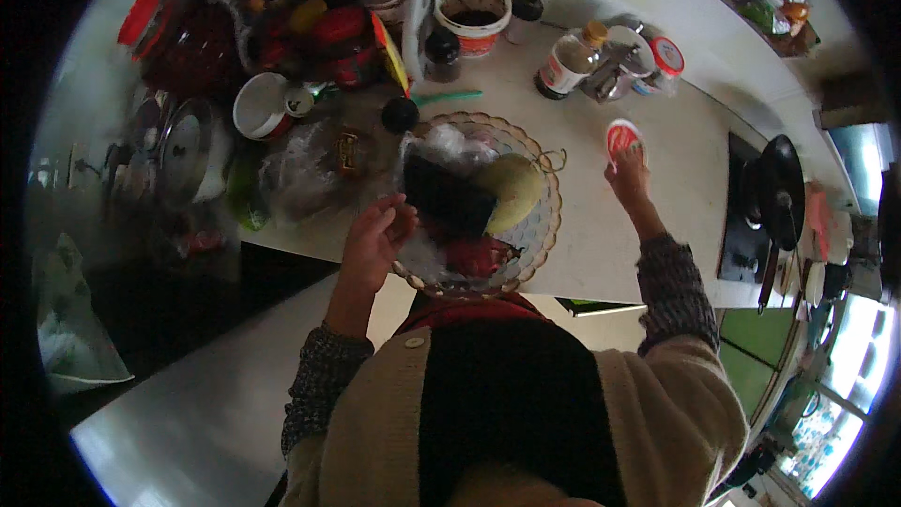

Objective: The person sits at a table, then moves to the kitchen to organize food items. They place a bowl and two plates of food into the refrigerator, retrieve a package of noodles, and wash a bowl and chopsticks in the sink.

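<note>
My right hand (630, 179) has its fingers on a small white container with a red top (622, 132) over the countertop. Empty, with its fingers loosely curled and apart, my left hand (380, 236) is at the left rim of a scalloped glass fruit plate (550, 229). In the plate lie a pale yellow melon (519, 186) with a curled stem, a black flat-sided object (447, 193), something dark red (479, 257) that may be peppers, and clear plastic wrapping (447, 139). What the black object is, I cannot tell.
Behind the plate stand a capped sauce bottle (563, 67), a red-lidded jar (665, 60) and a white tub of dark paste (473, 10). A wok (780, 190) sits on the hob at right. Bagged items (310, 162) and a shelf rack (415, 14) crowd the left.
</note>
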`<action>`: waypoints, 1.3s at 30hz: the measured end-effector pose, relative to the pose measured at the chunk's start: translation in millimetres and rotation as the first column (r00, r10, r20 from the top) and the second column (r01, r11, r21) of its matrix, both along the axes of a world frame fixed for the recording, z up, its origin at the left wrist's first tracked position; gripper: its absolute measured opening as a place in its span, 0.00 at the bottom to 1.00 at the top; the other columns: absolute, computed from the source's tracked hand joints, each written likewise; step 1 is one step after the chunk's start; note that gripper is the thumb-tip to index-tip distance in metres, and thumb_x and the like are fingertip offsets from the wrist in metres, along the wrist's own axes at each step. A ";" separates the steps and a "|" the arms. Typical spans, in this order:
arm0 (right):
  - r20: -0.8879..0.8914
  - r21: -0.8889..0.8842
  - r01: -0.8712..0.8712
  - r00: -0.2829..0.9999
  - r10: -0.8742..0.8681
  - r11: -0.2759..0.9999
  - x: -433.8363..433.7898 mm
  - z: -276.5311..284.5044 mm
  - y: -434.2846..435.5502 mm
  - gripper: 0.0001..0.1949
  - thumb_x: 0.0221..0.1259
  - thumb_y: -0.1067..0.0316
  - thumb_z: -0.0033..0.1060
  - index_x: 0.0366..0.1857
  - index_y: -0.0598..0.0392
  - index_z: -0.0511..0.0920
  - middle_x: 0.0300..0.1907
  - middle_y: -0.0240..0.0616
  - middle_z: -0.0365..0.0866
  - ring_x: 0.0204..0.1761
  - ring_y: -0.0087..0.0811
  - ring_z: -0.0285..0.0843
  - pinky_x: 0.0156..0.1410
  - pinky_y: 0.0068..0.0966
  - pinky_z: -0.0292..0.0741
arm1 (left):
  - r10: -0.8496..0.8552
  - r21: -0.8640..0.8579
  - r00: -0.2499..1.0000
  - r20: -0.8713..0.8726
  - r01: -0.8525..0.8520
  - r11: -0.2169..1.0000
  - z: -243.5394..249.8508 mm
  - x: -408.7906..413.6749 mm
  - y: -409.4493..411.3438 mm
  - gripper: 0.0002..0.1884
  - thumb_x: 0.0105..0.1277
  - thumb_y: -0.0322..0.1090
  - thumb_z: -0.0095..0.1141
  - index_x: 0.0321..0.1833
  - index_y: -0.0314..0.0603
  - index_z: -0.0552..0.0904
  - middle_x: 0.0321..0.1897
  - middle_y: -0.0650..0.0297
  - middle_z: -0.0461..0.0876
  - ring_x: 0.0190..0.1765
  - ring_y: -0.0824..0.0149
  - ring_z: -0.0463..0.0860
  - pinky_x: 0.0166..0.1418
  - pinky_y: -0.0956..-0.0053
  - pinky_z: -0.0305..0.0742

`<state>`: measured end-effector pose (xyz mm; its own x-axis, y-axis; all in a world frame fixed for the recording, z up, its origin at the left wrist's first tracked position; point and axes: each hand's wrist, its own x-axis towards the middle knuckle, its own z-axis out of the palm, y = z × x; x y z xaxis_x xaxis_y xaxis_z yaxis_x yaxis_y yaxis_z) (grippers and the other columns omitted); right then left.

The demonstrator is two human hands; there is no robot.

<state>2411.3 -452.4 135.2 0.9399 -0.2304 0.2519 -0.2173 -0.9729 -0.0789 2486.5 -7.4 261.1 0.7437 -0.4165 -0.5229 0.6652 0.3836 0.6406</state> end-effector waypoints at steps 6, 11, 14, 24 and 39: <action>0.150 0.448 -0.199 0.978 0.146 0.872 -0.5 135.9 97.9 0.08 0.41 0.75 0.61 0.26 0.57 0.73 0.27 0.39 0.74 0.29 0.38 0.74 0.34 0.30 0.72 | 0.053 -0.037 0.999 0.002 -0.053 0.998 -16.8 -2.0 22.5 0.11 0.65 0.30 0.45 0.49 0.39 0.73 0.39 0.61 0.78 0.44 0.68 0.77 0.52 0.72 0.72; 0.284 0.147 -0.522 0.836 0.469 0.840 96.9 161.3 122.0 0.08 0.43 0.73 0.61 0.28 0.56 0.73 0.29 0.39 0.74 0.31 0.40 0.75 0.35 0.33 0.73 | 0.074 -0.050 0.997 -0.035 -0.076 0.996 -19.7 -8.3 31.3 0.12 0.65 0.31 0.45 0.50 0.40 0.73 0.39 0.62 0.78 0.44 0.68 0.77 0.53 0.72 0.71; 0.229 -0.094 -0.526 0.815 0.533 0.845 190.9 138.5 120.4 0.10 0.45 0.67 0.58 0.32 0.55 0.74 0.34 0.40 0.75 0.35 0.43 0.75 0.39 0.36 0.74 | 0.078 -0.032 0.997 -0.003 -0.078 0.996 -26.0 -14.3 39.0 0.13 0.65 0.33 0.46 0.52 0.42 0.72 0.41 0.63 0.78 0.44 0.68 0.76 0.53 0.72 0.70; -0.168 -0.241 -0.520 0.854 0.492 0.820 326.2 92.8 104.8 0.11 0.51 0.65 0.51 0.38 0.51 0.75 0.41 0.43 0.75 0.43 0.45 0.75 0.43 0.38 0.74 | 0.284 0.032 0.959 0.023 -0.285 0.958 -27.7 -51.0 95.7 0.14 0.64 0.37 0.49 0.50 0.40 0.73 0.41 0.62 0.78 0.45 0.68 0.77 0.54 0.72 0.70; 0.195 0.164 -0.659 0.751 0.631 0.734 183.9 137.8 154.0 0.13 0.52 0.73 0.54 0.44 0.51 0.75 0.47 0.40 0.74 0.48 0.41 0.73 0.51 0.32 0.72 | -0.373 0.626 0.527 0.764 -0.744 0.233 -73.2 39.3 139.8 0.33 0.49 0.33 0.64 0.58 0.36 0.65 0.53 0.51 0.68 0.55 0.54 0.69 0.58 0.64 0.64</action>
<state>2595.2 -298.4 273.0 0.8474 0.3607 0.3896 0.4816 -0.8311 -0.2781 2525.8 132.4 187.9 0.9166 0.0958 0.3881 -0.1983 -0.7340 0.6495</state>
